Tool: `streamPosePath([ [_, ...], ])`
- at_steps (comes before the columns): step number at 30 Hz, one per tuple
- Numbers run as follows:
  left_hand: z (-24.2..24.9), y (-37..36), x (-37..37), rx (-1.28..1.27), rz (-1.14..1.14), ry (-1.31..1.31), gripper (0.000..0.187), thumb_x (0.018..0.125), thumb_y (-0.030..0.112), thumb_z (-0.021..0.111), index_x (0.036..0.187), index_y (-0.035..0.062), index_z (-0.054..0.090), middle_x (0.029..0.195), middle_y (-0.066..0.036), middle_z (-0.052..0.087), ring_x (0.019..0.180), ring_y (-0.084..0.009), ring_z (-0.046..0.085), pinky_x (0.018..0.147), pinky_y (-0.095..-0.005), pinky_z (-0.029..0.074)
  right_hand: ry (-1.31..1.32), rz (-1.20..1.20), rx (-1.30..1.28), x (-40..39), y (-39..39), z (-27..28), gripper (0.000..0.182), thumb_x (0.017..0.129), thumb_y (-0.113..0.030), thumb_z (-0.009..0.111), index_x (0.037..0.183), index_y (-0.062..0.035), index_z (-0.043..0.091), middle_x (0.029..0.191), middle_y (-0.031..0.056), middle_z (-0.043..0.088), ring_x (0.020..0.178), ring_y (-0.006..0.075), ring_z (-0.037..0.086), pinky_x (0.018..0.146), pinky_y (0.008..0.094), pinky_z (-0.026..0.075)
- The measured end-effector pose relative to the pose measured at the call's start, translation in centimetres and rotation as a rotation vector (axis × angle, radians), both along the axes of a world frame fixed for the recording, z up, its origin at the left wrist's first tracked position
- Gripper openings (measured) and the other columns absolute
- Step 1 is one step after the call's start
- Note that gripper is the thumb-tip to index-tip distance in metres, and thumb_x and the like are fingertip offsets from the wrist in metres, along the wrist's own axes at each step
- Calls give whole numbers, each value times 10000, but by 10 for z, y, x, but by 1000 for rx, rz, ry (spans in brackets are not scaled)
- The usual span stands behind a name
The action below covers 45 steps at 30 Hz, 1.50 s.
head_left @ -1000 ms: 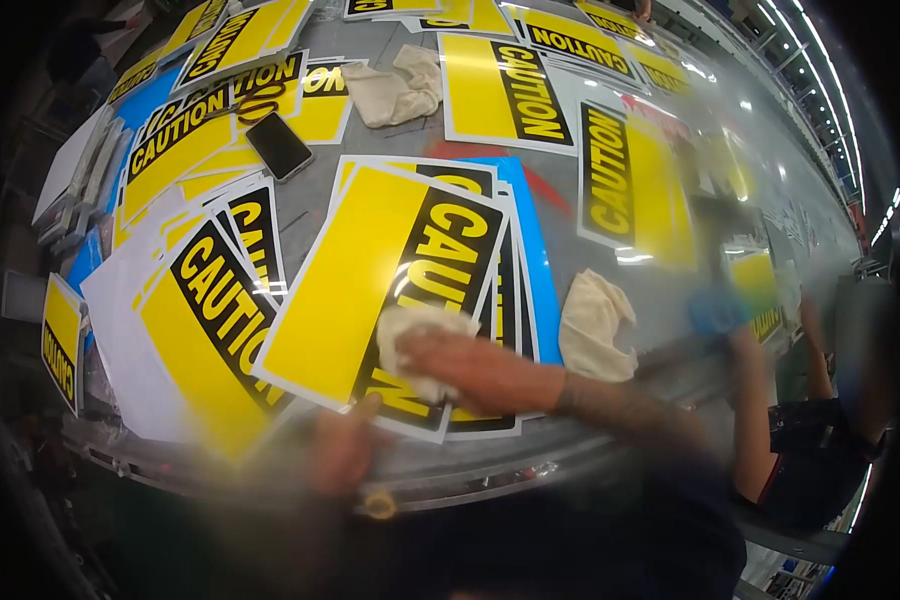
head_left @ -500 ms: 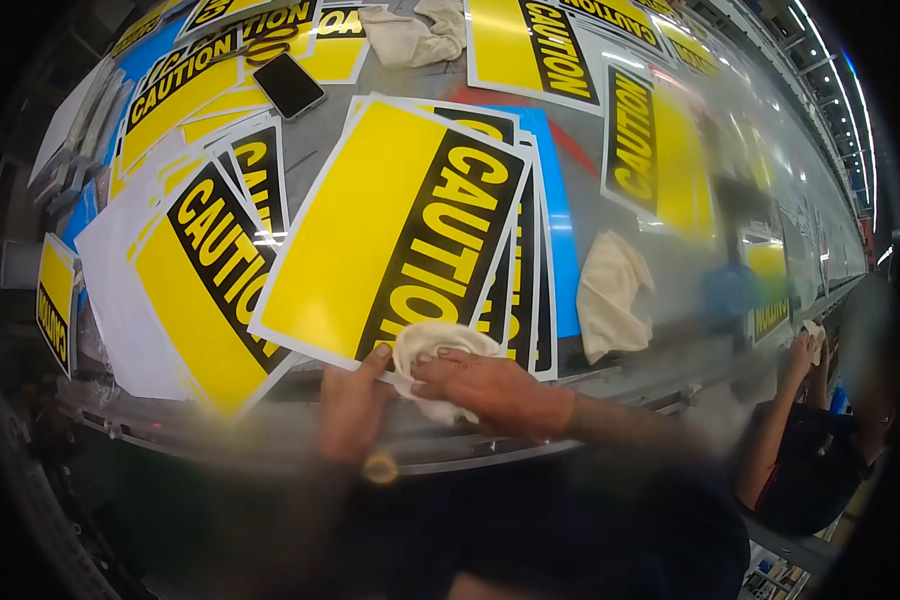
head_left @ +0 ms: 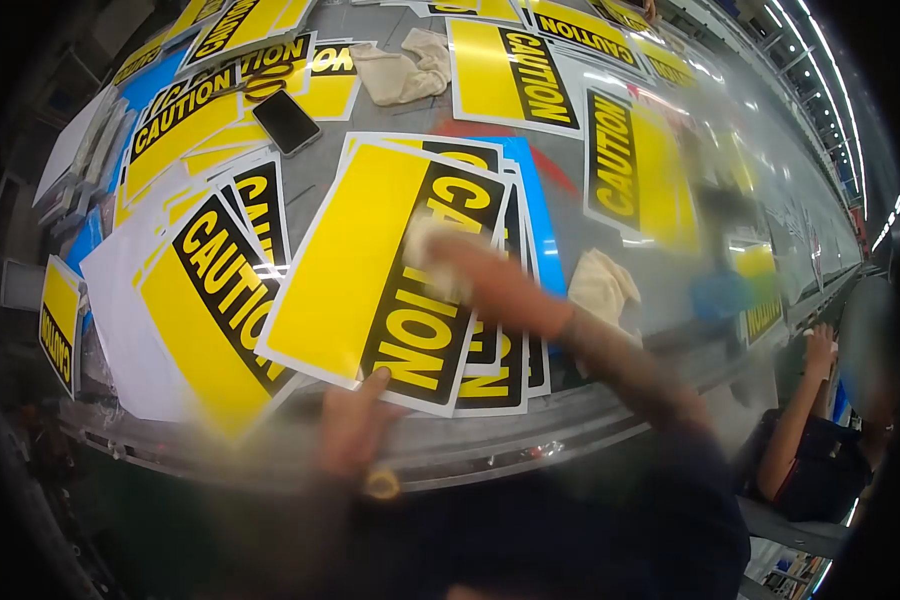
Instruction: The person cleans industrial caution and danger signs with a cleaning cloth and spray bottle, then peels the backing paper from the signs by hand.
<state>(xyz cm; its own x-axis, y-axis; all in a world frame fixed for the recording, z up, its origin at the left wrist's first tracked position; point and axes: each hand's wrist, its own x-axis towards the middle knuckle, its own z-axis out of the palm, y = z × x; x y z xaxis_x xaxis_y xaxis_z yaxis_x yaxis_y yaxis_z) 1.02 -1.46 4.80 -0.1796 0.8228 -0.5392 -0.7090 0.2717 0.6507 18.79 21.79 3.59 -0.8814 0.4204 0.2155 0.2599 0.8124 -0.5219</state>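
Observation:
A yellow and black caution sign (head_left: pixel 345 250) tops the stack in front of me. My left hand (head_left: pixel 355 420) is at its lower edge, with the thumb on the sign's border; its other fingers are blurred and partly hidden. Over the black band, my right hand (head_left: pixel 480 275) presses a pale cloth (head_left: pixel 425 240) on the sign, smeared by motion. More caution signs (head_left: pixel 205 300) lie fanned out to the left. To the right of the stack is a second cloth (head_left: pixel 605 285).
A black phone (head_left: pixel 287 122), scissors (head_left: pixel 268 80) and a crumpled cloth (head_left: pixel 405 68) lie farther back among more signs (head_left: pixel 515 70). Stacked panels stand at the far left. A co-worker's arm (head_left: pixel 795 420) shows at the right, beside the metal table edge (head_left: pixel 510 455).
My right hand has moved up the sign with the cloth, from the lower edge to the middle of the black band. My left hand stays at the lower edge.

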Motion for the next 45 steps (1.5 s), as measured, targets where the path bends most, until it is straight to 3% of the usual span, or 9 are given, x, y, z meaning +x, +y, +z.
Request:
streamPosePath([
  [2,-6,-4,3,-10,-23,86,522,1059,3,584,1550,-25,407,1445,-229,603,1239,-372,701,903,-481,697,-67,-412,-436,-7,63,34,485,971,-76,711,1442,-63,594,1532,192,581,1433,346,568,1205,434,446],
  [6,9,4,6,45,49,-59,535,1057,-7,584,1563,-5,408,1442,-213,611,1296,-360,668,949,-509,678,37,63,-22,-9,14,5,472,979,-108,713,1435,-70,595,1483,196,608,1462,369,525,1234,440,400],
  [12,12,-22,-4,77,91,-25,568,1054,29,646,1574,38,417,1451,-167,613,1253,-312,686,968,-508,659,142,-388,45,34,161,-11,340,1002,-71,611,1338,-52,658,1211,256,728,1122,400,728,959,470,563],
  [16,59,-50,-43,62,390,131,515,1066,78,638,1537,-9,448,1376,-199,664,1199,-326,726,888,-445,704,313,-415,-10,72,141,25,292,1058,-138,670,1337,-53,672,1135,125,785,1067,149,719,920,309,553],
  [24,21,-43,-88,45,737,264,426,1074,230,696,1437,50,562,1319,-110,703,1191,-266,726,917,-376,683,208,-419,-69,103,83,11,352,1013,-91,718,1359,-47,672,1193,137,775,1099,181,720,952,323,546],
  [30,44,-84,-82,-321,283,200,674,1073,696,496,884,82,699,601,-24,619,393,-98,460,386,-229,361,326,-450,-150,110,75,22,364,1023,-87,703,1381,-31,664,1272,162,756,1136,208,727,977,332,556],
  [34,71,-30,-45,-189,49,1186,282,1032,273,739,1113,4,751,985,-102,764,802,-193,723,675,-310,567,245,-224,-17,69,38,42,463,937,-74,769,1385,-43,654,1400,207,696,1295,343,688,1093,410,534],
  [38,22,10,-42,-111,-309,1958,906,778,291,953,1532,17,532,1305,-180,613,1218,-334,574,1029,-440,491,-80,370,30,14,-24,35,611,824,50,761,1391,-117,609,1520,146,595,1485,384,496,1257,507,378],
  [45,26,17,-55,-296,-349,1588,885,722,254,991,1462,-12,585,1152,-126,620,1084,-292,592,948,-393,511,70,-125,-18,29,45,2,580,891,-25,723,1445,-114,574,1572,151,542,1534,406,419,1292,555,277],
])
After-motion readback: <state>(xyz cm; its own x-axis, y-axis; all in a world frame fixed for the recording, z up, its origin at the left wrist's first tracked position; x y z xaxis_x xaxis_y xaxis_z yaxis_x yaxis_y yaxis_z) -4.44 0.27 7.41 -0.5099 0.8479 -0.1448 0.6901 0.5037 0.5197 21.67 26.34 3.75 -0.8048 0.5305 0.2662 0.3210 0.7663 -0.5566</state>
